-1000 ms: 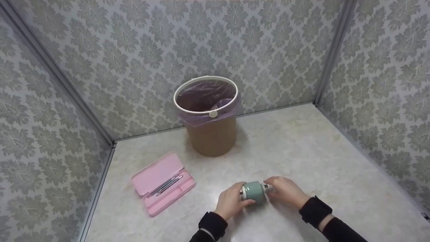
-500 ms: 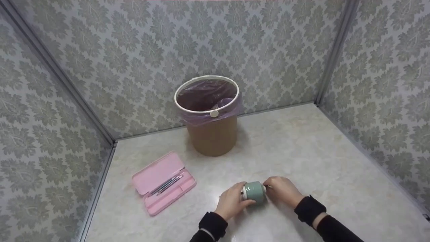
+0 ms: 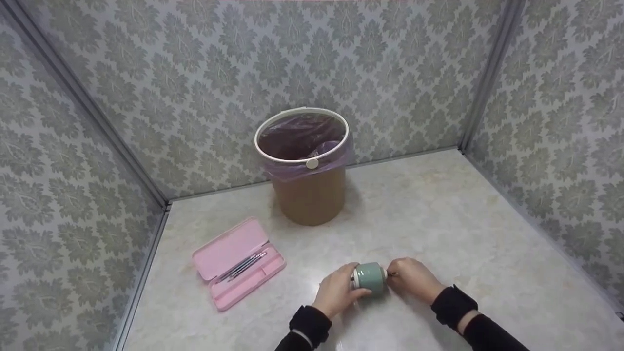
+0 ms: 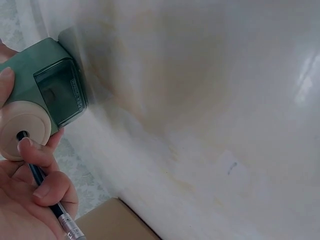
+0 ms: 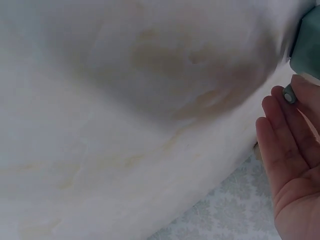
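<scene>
A green crank pencil sharpener [image 3: 369, 277] with a cream front lies between my two hands, low and right of centre in the head view. My left hand [image 3: 336, 291] grips its body from the left, thumb along the near side. In the left wrist view, that hand's fingers also curl by a dark pencil [image 4: 37, 175] with a silvery patterned end, its tip in the hole of the round cream front [image 4: 30, 122]. On the other side, my right hand [image 3: 413, 278] pinches the small green crank knob [image 5: 289, 95] between thumb and fingertips.
An opened pink pencil case [image 3: 246, 265] holding several pencils [image 3: 243, 267] lies to the left. Behind stands a brown bin [image 3: 312, 195] with a white rim and purple liner. Patterned walls [image 3: 312, 58] border the pale table [image 3: 438, 219] at the back and sides.
My right hand has closed in on the crank knob and its fingers shift round with it. The left hand and the sharpener stay in place.
</scene>
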Demonstrator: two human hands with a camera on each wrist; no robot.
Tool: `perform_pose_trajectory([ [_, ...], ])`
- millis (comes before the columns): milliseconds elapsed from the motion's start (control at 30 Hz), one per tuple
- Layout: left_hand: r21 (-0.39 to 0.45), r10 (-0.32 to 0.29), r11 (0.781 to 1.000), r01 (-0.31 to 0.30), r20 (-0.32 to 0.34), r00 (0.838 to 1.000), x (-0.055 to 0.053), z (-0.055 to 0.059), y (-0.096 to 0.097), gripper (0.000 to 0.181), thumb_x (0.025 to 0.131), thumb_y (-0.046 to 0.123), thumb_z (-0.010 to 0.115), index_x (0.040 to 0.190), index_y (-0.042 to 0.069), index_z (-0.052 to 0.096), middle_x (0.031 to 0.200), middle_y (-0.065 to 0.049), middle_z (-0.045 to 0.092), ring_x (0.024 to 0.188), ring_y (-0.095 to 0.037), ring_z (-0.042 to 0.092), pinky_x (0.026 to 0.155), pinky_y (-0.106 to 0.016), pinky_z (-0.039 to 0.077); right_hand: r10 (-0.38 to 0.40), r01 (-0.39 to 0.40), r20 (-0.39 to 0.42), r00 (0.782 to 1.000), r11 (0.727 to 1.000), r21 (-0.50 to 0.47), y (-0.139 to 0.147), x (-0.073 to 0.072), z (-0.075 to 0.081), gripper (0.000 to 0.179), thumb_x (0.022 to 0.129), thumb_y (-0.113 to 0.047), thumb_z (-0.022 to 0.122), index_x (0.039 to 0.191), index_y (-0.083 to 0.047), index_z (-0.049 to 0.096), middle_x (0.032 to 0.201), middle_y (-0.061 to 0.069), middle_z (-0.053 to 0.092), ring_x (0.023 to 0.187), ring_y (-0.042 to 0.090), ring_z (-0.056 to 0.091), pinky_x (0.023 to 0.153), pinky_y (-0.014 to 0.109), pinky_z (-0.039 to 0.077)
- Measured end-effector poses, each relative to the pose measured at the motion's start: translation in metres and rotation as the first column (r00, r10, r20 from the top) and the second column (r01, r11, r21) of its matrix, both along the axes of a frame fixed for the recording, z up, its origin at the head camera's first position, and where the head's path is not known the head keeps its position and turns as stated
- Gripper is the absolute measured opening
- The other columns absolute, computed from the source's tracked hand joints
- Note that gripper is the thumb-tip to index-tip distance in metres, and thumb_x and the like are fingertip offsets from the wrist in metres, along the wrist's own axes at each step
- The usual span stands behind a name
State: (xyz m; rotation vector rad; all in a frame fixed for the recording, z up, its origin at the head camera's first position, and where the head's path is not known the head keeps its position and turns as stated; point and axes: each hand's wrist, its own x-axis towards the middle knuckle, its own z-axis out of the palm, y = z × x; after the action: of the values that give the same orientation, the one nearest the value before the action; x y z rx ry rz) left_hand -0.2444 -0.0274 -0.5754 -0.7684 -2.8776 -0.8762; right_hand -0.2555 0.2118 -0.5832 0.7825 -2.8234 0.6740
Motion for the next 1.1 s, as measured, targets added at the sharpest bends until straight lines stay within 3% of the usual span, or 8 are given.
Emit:
perform_pose_trajectory([
  [233, -0.003, 0.018, 1.000, -0.017, 0.034, 0.999, 0.000, 0.002, 0.001, 0.064, 0.082, 0.041, 0.084, 0.132, 0.007, 0.062, 0.118, -0.005, 0.074, 0.101, -0.020, 0.073, 0.086, -0.037, 0.060, 0.051, -0.050, 0.021, 0.998, 0.997, -0.050, 0.004, 0.008, -0.003, 0.013, 0.088, -0.002, 0.073, 0.084, -0.011, 0.080, 0.078, 0.001, 0.077, 0.074, 0.015, 0.073, 0.068, 0.031, 0.059],
  [567, -0.020, 0.028, 0.999, -0.027, 0.050, 0.998, 0.002, 0.005, 0.002, 0.064, 0.084, 0.041, 0.083, 0.134, 0.007, 0.061, 0.122, -0.006, 0.073, 0.106, -0.021, 0.072, 0.089, -0.040, 0.059, 0.045, -0.041, 0.070, 0.997, 0.997, -0.062, 0.006, 0.024, 0.000, 0.009, 0.091, -0.010, 0.074, 0.096, -0.011, 0.082, 0.088, 0.000, 0.079, 0.083, 0.016, 0.075, 0.076, 0.033, 0.061],
  [1100, -0.017, 0.043, 0.999, -0.043, 0.055, 0.998, 0.001, 0.004, 0.002, 0.064, 0.083, 0.042, 0.083, 0.133, 0.009, 0.062, 0.121, -0.006, 0.075, 0.104, -0.022, 0.073, 0.088, -0.041, 0.059, 0.079, -0.080, -0.029, 0.996, 0.996, -0.032, 0.006, 0.036, 0.003, 0.008, 0.089, -0.010, 0.076, 0.095, -0.012, 0.080, 0.088, 0.000, 0.078, 0.082, 0.016, 0.073, 0.075, 0.033, 0.060],
])
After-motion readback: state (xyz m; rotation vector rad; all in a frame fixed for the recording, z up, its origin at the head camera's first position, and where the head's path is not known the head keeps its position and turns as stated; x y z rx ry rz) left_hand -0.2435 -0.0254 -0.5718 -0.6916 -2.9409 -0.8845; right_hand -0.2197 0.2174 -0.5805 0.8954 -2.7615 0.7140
